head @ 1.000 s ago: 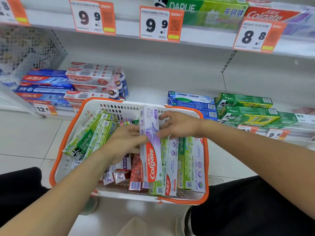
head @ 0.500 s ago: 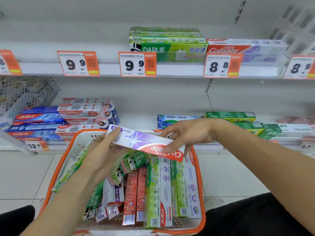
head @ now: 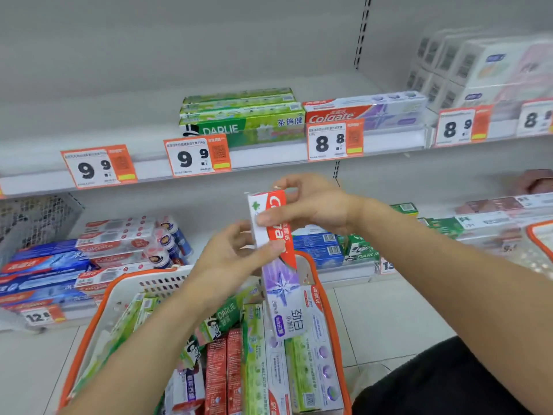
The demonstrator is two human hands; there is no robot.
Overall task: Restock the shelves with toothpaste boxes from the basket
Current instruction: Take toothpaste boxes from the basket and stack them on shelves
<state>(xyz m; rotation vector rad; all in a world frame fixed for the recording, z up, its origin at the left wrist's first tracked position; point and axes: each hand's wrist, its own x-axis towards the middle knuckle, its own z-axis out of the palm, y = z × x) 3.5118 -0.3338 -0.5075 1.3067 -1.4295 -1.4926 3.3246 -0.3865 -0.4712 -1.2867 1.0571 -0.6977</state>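
A: What's held up?
B: A purple-and-red Colgate box, nearly upright above the basket. The right hand pinches its red top end; the left hand grips it lower, from nine o'clock.
A: Any readable writing?
B: At twelve o'clock, green DARLIE boxes sit behind a 9.9 tag; at one o'clock, shelved Colgate boxes sit behind an 8.8 tag.
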